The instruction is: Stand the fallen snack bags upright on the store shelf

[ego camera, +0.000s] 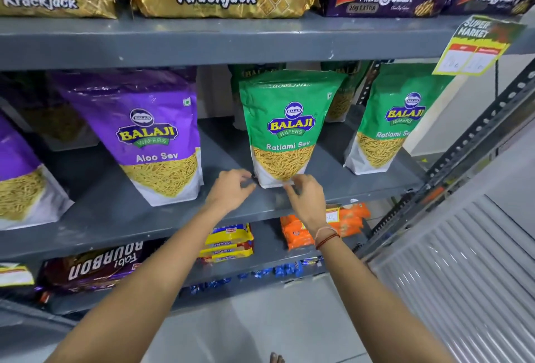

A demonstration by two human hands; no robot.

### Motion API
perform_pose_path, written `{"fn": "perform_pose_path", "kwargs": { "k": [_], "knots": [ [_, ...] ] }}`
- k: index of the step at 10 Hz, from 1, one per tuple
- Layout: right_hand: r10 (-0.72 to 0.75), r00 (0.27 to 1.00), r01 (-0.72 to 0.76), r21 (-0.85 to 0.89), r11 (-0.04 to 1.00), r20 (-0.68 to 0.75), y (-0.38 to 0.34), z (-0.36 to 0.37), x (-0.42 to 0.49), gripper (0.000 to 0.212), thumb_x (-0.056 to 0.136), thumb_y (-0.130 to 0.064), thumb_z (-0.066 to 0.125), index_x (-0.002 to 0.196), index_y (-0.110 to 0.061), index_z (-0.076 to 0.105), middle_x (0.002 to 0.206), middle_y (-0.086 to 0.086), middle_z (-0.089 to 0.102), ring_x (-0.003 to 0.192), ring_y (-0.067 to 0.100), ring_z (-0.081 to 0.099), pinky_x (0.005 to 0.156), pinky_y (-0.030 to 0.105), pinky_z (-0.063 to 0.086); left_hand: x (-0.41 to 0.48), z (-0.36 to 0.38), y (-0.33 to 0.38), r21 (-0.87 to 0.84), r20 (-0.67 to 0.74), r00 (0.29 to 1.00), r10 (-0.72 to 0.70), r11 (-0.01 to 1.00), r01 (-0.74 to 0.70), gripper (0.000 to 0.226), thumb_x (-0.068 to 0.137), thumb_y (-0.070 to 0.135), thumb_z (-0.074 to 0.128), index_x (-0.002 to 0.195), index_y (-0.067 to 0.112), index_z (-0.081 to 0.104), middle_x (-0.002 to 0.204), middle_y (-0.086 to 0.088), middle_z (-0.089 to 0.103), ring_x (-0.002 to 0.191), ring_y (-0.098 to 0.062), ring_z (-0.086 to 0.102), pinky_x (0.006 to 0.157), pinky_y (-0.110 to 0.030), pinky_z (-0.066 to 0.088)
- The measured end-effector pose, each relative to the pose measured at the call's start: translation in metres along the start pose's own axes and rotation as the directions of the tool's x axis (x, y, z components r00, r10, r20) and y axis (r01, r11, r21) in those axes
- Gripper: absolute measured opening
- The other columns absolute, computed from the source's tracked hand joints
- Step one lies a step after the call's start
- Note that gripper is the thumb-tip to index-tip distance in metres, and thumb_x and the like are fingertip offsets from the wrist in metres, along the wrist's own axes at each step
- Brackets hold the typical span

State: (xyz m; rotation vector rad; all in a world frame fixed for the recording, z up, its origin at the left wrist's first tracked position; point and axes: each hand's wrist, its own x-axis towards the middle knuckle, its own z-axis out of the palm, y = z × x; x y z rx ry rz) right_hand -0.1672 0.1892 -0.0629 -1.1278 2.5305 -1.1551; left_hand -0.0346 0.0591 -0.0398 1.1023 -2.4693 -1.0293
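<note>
Green bag [285, 128] upright on the shelf [121, 212], its white base just beyond both sets of fingertips. Left hand [228, 189] fingers curled, apart, off the bag. Right hand [305, 197] fingertips at the bottom corner, loosely spread; contact unclear. Likely steadying the base so it stands. Clear window shows yellow sev filling the lower half. Purple bag [156, 134] left of the fingers, leaning slightly.
</note>
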Motion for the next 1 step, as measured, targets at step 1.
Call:
{"fn": "perform_pose_path", "kwargs": {
  "k": [1],
  "knots": [
    [-0.238, 0.967, 0.241, 0.023, 0.970, -0.092, -0.0359, -0.0177, -0.0173, 0.024, 0.093, -0.023, 0.056, 0.107, -0.005, 0.064, 0.108, 0.013, 0.065, 0.105, 0.029, 0.056, 0.085, 0.033, 0.043, -0.0202, -0.0266, 0.0121, 0.046, -0.120, 0.979, 0.165, 0.986, -0.161, 0.035, 0.083, 0.024, 0.064, 0.115, 0.012, 0.063, 0.118, -0.010, 0.068, 0.111, -0.025, 0.062, 0.095, -0.045, 0.050]
  ]
}}
